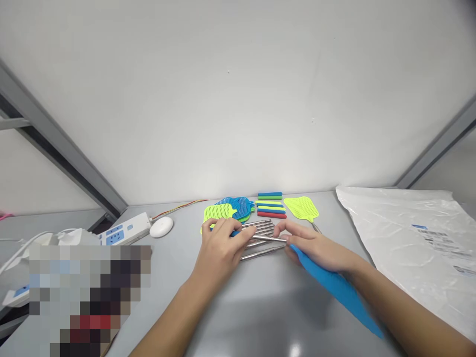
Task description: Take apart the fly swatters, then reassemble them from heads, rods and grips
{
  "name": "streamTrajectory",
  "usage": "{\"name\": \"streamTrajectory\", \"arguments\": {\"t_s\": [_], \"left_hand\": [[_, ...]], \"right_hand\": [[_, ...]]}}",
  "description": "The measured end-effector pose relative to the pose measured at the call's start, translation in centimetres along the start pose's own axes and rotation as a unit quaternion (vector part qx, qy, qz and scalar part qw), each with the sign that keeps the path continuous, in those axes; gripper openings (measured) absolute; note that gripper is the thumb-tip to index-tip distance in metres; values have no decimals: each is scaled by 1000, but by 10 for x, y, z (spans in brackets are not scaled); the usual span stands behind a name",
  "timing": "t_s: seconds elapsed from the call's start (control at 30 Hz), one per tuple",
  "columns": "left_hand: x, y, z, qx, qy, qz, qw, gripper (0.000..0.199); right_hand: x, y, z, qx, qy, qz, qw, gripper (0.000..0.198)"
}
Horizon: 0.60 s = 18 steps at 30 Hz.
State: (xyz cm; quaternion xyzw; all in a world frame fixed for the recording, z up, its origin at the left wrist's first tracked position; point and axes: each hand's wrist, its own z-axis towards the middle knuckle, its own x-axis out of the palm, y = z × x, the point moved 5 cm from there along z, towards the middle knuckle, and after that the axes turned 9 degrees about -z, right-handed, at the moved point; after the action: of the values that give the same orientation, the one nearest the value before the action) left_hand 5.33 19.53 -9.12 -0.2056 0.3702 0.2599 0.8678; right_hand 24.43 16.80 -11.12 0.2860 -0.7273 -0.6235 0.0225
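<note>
A blue fly swatter [334, 285] spans my two hands, its metal rod [269, 239] between them. My left hand [223, 243] is closed around the end where a bit of blue handle shows. With closed fingers, my right hand [308, 243] grips the joint of rod and head; the blue head slants down under my right forearm. Below and behind the held rod, several loose metal rods [260, 225] lie on the table. Beyond my left hand are blue swatter heads [238, 206] and a yellow-green swatter head [219, 212], overlapping in a pile.
Several coloured handle tubes [271, 209] lie in rows at the back. A yellow-green swatter [302, 207] with a metal rod rests right of them. White plastic packaging [401, 238] covers the right side. At left are a power strip [128, 229], a white round device [161, 227] and a pixelated area.
</note>
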Motion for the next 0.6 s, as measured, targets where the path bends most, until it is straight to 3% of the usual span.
{"name": "streamTrajectory", "arguments": {"t_s": [0.1, 0.4, 0.6], "left_hand": [[0, -1, 0, 11, 3, -4, 1000, 21], [6, -6, -1, 23, 44, -32, 998, 22], [7, -3, -2, 9, 93, -30, 995, 22]], "right_hand": [[5, -9, 3, 45, 49, 38, 997, 19], [27, -20, 13, 39, 229, 213, 949, 14], [37, -11, 10, 35, 283, 287, 915, 19]]}}
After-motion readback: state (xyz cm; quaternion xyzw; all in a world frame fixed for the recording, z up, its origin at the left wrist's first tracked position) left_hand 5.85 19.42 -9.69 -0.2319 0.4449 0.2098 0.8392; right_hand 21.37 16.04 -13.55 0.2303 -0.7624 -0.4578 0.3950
